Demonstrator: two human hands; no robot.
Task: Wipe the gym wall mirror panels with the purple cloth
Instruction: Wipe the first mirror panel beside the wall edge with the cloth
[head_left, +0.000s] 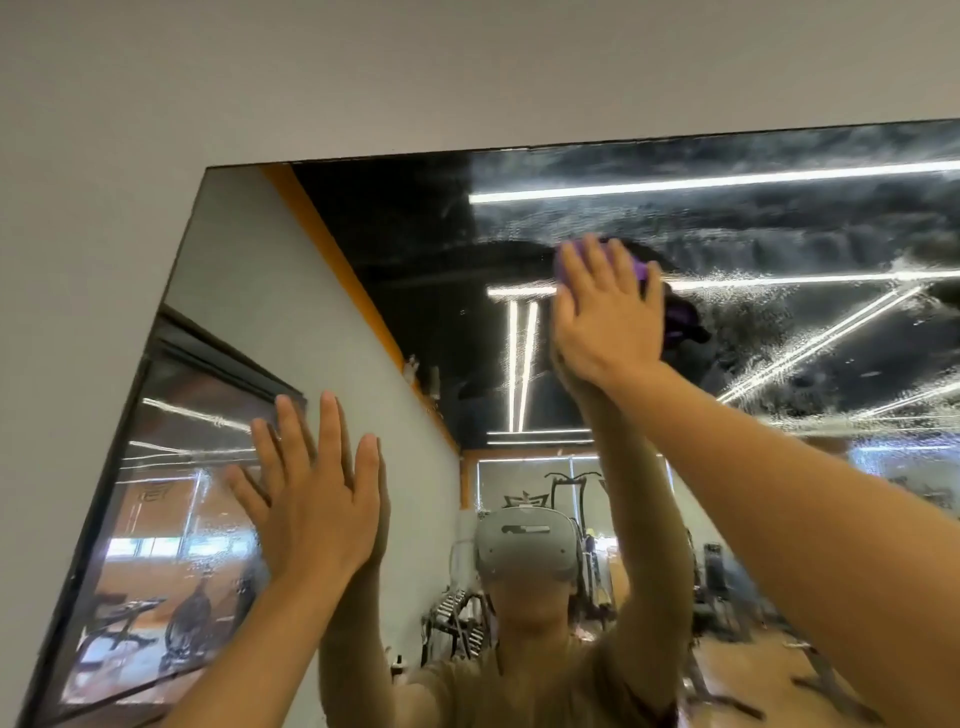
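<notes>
The wall mirror panel (363, 291) fills most of the view, its top edge and upper left corner showing against the wall. High on the glass my right hand (602, 312) presses the purple cloth (641, 270) flat with straight fingers; only the cloth's edges show round the hand. Lower and to the left, my left hand (317, 499) lies flat on the mirror, fingers spread and holding nothing. Wet smears and droplets cover the glass to the right of the cloth.
A plain grey wall (260, 78) runs above and left of the mirror. The glass reflects a person with a headset, ceiling light strips and gym machines.
</notes>
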